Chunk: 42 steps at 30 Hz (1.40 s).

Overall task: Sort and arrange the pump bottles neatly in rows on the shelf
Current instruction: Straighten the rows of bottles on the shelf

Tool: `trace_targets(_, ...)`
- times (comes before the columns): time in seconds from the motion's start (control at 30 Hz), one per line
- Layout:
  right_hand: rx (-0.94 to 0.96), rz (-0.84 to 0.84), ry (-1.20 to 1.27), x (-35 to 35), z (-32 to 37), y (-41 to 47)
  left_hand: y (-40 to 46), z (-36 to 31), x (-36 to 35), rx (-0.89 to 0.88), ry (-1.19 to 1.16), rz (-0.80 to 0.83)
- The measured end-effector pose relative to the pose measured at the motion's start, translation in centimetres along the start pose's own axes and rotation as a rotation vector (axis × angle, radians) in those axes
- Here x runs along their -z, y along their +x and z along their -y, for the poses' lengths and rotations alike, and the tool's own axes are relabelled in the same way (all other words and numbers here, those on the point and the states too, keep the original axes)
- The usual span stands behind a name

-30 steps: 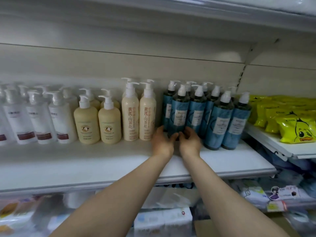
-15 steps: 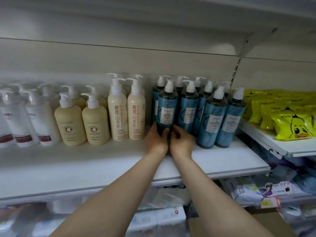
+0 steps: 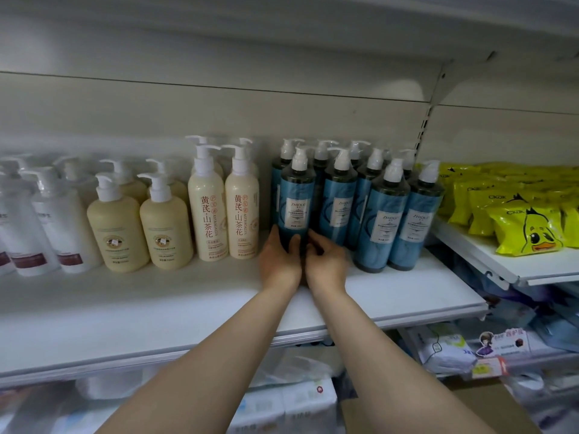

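A white metal shelf [image 3: 156,311] with a pale back panel carries, from the left, white pump bottles [image 3: 47,227], squat cream bottles [image 3: 117,233], tall cream bottles [image 3: 208,214] and a cluster of blue pump bottles [image 3: 382,227]. At the cluster's left front, the left hand [image 3: 279,261] and right hand [image 3: 326,261] curl their fingers [image 3: 294,242] round the base of one blue bottle [image 3: 296,208] standing upright on the shelf. Further right, a neighbouring shelf [image 3: 488,261] holds yellow duck-printed packets [image 3: 529,230], with wrapped goods [image 3: 445,349] below.
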State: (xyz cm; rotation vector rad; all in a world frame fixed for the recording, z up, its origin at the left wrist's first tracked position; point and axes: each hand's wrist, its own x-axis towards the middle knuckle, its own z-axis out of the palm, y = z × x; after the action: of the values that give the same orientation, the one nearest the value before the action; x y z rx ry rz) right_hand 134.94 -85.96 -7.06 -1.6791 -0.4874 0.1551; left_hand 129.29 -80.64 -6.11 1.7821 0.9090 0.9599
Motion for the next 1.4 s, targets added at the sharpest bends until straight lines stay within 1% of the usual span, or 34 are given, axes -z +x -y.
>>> trace_targets(0.33,-0.01,0.01,0.023,0.0,0.4,-0.3,-0.1,0.1,0.0,-0.009,-0.001,0.014)
trace_targets(0.4,0.004,0.0,0.045,0.5,0.8,-0.6,-0.6,-0.3,-0.1,-0.021,-0.031,0.014)
trace_targets(0.57,0.021,-0.081,0.164,2.8,1.9,-2.1,-3.0,-2.1,-0.2,-0.084,-0.087,-0.064)
trace_targets(0.63,0.039,-0.169,0.172,4.0,1.8,-2.7,-3.8,-2.7,-0.4,-0.112,-0.117,-0.093)
trace_targets(0.67,0.054,-0.241,0.173,4.7,1.7,-2.9,-4.2,-2.9,-0.7,-0.115,-0.136,-0.078)
trace_targets(0.77,0.114,-0.466,0.178,6.9,1.5,-2.9,-5.0,-3.5,-1.7,-0.099,-0.162,0.037)
trace_targets(0.83,0.11,-0.546,0.126,8.1,1.2,-1.9,-5.0,-3.9,-2.6,-0.066,-0.17,0.144)
trace_targets(0.9,0.058,-0.53,0.063,9.1,0.9,-0.8,-4.9,-4.4,-3.6,-0.02,-0.188,0.233)
trace_targets(1.03,0.014,-0.375,0.02,10.5,0.2,-0.1,-5.0,-5.2,-4.7,0.051,-0.258,0.312)
trace_targets(1.2,0.013,-0.318,-0.015,11.5,0.2,0.2,-4.7,-5.4,-5.8,0.086,-0.314,0.345)
trace_targets(1.33,0.005,-0.281,-0.033,12.2,0.0,0.0,-5.0,-5.2,-6.9,0.082,-0.312,0.382)
trace_targets(1.4,-0.004,-0.266,-0.032,12.3,-0.1,0.1,-5.2,-5.2,-7.3,0.075,-0.296,0.348)
